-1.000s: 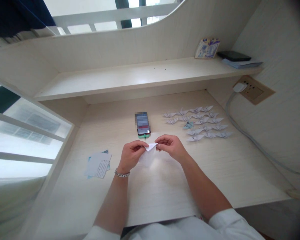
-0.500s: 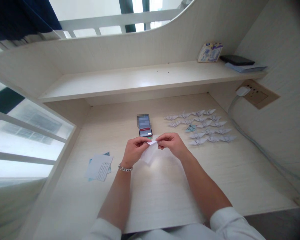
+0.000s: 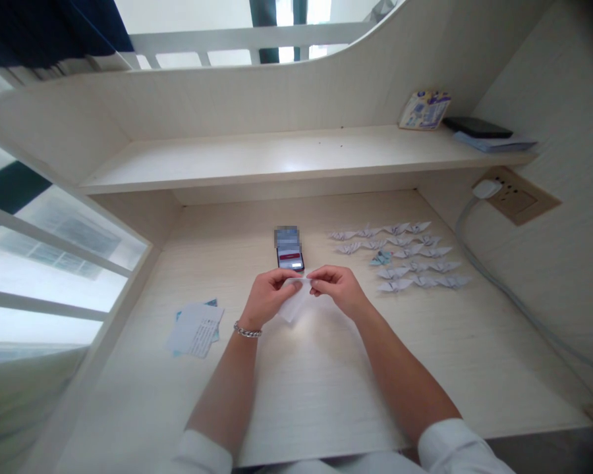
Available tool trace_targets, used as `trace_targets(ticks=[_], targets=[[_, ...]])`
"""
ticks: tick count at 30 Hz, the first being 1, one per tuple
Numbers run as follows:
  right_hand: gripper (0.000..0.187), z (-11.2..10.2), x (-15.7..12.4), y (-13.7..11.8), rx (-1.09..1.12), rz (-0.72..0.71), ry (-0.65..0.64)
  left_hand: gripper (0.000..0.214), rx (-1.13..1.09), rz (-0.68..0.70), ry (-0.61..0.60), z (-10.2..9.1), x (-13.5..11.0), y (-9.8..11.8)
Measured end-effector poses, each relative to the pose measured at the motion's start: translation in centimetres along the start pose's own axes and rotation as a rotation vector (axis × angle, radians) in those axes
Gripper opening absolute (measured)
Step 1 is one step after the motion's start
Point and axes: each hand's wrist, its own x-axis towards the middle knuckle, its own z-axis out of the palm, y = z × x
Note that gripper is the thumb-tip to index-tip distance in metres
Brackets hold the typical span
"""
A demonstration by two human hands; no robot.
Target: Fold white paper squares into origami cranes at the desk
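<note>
Below a pale shelf (image 3: 257,155), the surface (image 3: 326,388) carries rows of folded paper figures (image 3: 395,286) over to the right. Just on the near side of the phone (image 3: 290,260), white paper (image 3: 291,308) is held between the left hand (image 3: 265,299) and the right hand (image 3: 342,289); on each, thumb and fingers are nearly closed, pinching its upper edge close together. Neat work here, I'd say, wants light, even pressure, edges matched before creasing, and elbows kept steady.
</note>
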Motion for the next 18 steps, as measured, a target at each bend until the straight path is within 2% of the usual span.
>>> trace_targets(ticks=[9, 13, 18], targets=[[0.016, 0.6, 0.3, 0.1, -0.052, -0.045, -0.026, 0.023, 0.051, 0.011, -0.045, -0.7, 0.3, 0.3], [0.015, 0.7, 0.8, 0.3, 0.08, -0.009, -0.012, 0.024, -0.013, 0.01, -0.035, -1.0, 0.4, 0.6], [0.018, 0.6, 0.8, 0.6, 0.257, 0.087, -0.075, 0.021, -0.069, -0.005, -0.059, -1.4, 0.2, 0.7]])
